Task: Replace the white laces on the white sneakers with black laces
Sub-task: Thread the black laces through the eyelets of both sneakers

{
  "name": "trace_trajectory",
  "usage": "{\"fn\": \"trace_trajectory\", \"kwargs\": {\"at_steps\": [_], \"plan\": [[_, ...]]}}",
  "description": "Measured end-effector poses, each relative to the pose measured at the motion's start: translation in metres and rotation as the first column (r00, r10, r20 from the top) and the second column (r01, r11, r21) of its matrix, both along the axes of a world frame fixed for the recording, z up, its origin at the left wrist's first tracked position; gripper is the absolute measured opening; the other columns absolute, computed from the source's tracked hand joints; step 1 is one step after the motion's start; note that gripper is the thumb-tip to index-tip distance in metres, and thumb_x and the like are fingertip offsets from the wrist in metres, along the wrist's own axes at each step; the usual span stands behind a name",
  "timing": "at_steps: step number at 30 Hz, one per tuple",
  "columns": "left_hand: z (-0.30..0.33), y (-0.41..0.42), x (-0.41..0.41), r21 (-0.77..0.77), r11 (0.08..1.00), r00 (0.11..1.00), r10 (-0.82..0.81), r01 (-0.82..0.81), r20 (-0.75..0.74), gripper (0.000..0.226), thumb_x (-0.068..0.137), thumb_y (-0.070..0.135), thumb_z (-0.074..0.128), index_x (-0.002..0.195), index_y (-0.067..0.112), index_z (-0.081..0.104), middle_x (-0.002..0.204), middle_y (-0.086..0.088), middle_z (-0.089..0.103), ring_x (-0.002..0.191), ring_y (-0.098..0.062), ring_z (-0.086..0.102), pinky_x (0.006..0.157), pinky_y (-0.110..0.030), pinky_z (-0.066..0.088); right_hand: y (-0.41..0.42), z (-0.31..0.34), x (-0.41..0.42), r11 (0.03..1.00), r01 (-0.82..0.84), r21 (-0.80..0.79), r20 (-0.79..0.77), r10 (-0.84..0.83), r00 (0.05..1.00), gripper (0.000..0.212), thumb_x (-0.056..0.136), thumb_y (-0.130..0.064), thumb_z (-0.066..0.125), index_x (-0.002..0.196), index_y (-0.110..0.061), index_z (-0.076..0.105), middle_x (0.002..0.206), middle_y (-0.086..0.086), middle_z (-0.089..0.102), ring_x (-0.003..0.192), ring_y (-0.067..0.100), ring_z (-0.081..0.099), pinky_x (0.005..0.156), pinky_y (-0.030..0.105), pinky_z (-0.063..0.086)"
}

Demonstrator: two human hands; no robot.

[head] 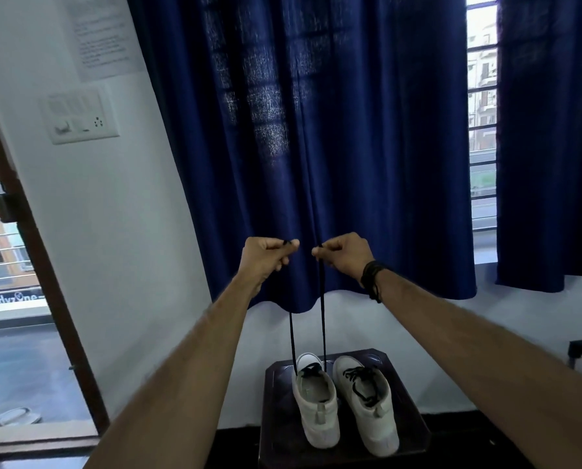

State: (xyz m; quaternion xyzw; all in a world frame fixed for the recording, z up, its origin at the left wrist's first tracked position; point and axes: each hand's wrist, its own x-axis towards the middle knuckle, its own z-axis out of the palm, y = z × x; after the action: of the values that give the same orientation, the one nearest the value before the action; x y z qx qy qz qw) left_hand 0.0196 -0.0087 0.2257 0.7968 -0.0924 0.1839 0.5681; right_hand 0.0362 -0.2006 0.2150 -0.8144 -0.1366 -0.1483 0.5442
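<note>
Head view: both lace ends held high above the left sneaker

Head view, looking forward and down along two bare arms. Left hand [265,257] raised at about 11 o'clock of the sneakers, fingers curled, pinching one end of the black lace [323,316] between thumb and forefinger. Right hand [345,253] just beside it at 1 o'clock, likewise clamped on the other end; dark wristband [372,279] on that wrist. Two strands of lace running straight down, near each other, into the front eyelets of the left sneaker [316,404]. Right sneaker [367,404] just beside it at 3 o'clock, already threaded with a black lace [359,384] lying loose over its tongue. Both sneakers on a dark bench [279,418], heels toward the camera, toes pointing to 12 o'clock. Blue curtain [316,130] at 12 o'clock behind the hands, switch plate [79,116] on the white wall at 10 o'clock, open doorway [15,333] at 9 o'clock.
</note>
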Motion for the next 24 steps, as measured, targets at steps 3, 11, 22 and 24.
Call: {"fn": "trace_trajectory", "kwargs": {"at_steps": [3, 11, 22, 24], "plan": [[0.006, -0.002, 0.002, 0.027, 0.998, 0.998, -0.050, 0.051, -0.023, 0.021, 0.081, 0.034, 0.078, 0.082, 0.013, 0.079, 0.070, -0.007, 0.063, 0.061, -0.011, 0.046, 0.062, -0.021, 0.047, 0.006, -0.001, 0.001, 0.998, 0.024, 0.066, 0.054, -0.027, 0.998, 0.011, 0.083, -0.022, 0.078, 0.081, -0.011, 0.077, 0.074, 0.002, 0.073, 0.065, 0.006, 0.067, 0.061, 0.011, 0.053], [0.012, -0.007, 0.008, 0.090, 0.996, 0.999, -0.008, 0.004, 0.045, 0.008, 0.088, 0.024, 0.072, 0.089, 0.018, 0.077, 0.084, -0.011, 0.074, 0.067, -0.010, 0.062, 0.064, -0.022, 0.051, 0.014, 0.006, 0.004, 0.989, 0.073, 0.128, 0.139, -0.091, 0.986, 0.013, 0.088, -0.019, 0.072, 0.085, -0.008, 0.075, 0.075, 0.003, 0.074, 0.062, 0.004, 0.066, 0.062, 0.012, 0.053], [0.013, -0.015, 0.010, -0.014, 0.999, 0.994, -0.045, 0.047, 0.095, 0.010, 0.087, 0.022, 0.074, 0.087, 0.013, 0.079, 0.076, -0.006, 0.074, 0.066, -0.010, 0.063, 0.067, -0.022, 0.052, 0.021, 0.008, 0.001, 0.989, 0.077, 0.125, 0.152, -0.096, 0.984, 0.008, 0.082, -0.020, 0.078, 0.080, -0.013, 0.076, 0.070, -0.001, 0.073, 0.058, 0.002, 0.066, 0.058, 0.012, 0.053], [0.014, -0.016, 0.009, -0.019, 0.997, 0.993, -0.075, 0.077, 0.092, 0.009, 0.087, 0.019, 0.073, 0.089, 0.012, 0.079, 0.079, -0.005, 0.075, 0.066, -0.010, 0.063, 0.067, -0.022, 0.051, 0.021, 0.008, 0.001, 0.990, 0.079, 0.117, 0.161, -0.097, 0.982, 0.008, 0.082, -0.020, 0.078, 0.078, -0.014, 0.076, 0.069, -0.002, 0.073, 0.057, 0.002, 0.065, 0.059, 0.015, 0.054]]}}
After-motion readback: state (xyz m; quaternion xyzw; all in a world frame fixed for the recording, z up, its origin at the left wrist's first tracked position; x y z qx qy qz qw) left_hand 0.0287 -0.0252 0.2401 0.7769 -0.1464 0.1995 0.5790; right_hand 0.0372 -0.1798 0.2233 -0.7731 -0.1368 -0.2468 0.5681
